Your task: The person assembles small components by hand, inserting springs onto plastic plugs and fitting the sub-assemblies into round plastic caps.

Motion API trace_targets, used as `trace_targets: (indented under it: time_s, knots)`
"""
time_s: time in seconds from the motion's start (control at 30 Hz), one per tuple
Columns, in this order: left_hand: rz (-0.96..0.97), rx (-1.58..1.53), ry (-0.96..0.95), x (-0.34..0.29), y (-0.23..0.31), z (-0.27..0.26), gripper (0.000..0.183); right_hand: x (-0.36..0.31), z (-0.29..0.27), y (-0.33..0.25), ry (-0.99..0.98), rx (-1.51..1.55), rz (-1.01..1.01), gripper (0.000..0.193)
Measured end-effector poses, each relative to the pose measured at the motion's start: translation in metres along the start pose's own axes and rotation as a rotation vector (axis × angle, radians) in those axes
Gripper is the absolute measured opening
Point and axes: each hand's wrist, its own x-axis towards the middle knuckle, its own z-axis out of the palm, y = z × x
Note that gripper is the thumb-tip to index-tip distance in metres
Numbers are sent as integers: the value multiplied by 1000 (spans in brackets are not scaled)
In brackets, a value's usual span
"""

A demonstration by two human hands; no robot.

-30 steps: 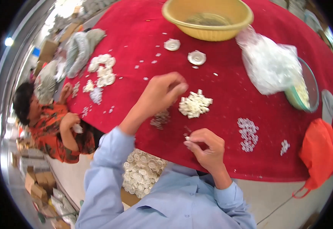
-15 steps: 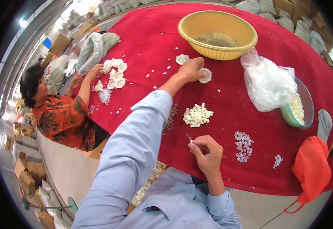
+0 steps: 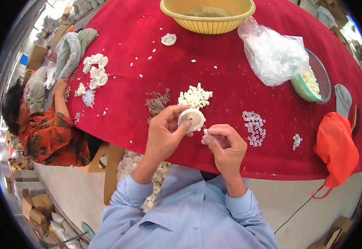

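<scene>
The left hand (image 3: 164, 135) has its fingers closed around a round, off-white plastic disc with a centre hole (image 3: 191, 119), holding it tilted above the near edge of the table covered in red cloth (image 3: 230, 83). The right hand (image 3: 225, 145) is just to the right of the disc, its thumb and forefinger pinched tight on a tiny pale part (image 3: 205, 131) that is too small to make out.

Just beyond the disc lies a heap of small white plastic pieces (image 3: 195, 96), with a heap of small brown pieces (image 3: 157, 102) to its left and a patch of small white rings (image 3: 254, 126) to its right. At the far edge stands a yellow woven plastic basket (image 3: 208, 16); right of it are a crumpled clear plastic bag (image 3: 274, 54) and a green bowl of pale parts (image 3: 313, 79). An orange cloth (image 3: 334, 145) lies at the near right. At the left side of the table sits another person in an orange patterned shirt (image 3: 50, 137).
</scene>
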Motion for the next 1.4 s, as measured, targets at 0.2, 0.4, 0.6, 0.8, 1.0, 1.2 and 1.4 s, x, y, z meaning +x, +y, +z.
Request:
trace_targets:
  time_s: [0.2, 0.4, 0.6, 0.8, 1.0, 1.2, 1.4]
  knots:
    - [-8, -88, 138, -31, -28, 24, 33, -9, -6, 15, -90, -384, -108, 17]
    - [46, 96, 124, -36, -34, 20, 31, -10, 1, 16, -66, -468, -139, 16]
    - [136, 223, 130, -38, -37, 17, 27, -9, 4, 22, -51, -448, -131, 16]
    - [103, 159, 106, -42, -44, 8, 26, -5, -1, 17, -174, -496, -173, 18]
    - [240, 321, 62, -46, -42, 8, 31, -3, -1, 0, -30, -462, -7, 30]
    - [134, 199, 15, -51, -36, 12, 32, 2, -12, 5, -224, -487, -84, 34]
    - [42, 38, -61, -59, -39, 16, 32, -1, -25, 4, -289, -409, 53, 33]
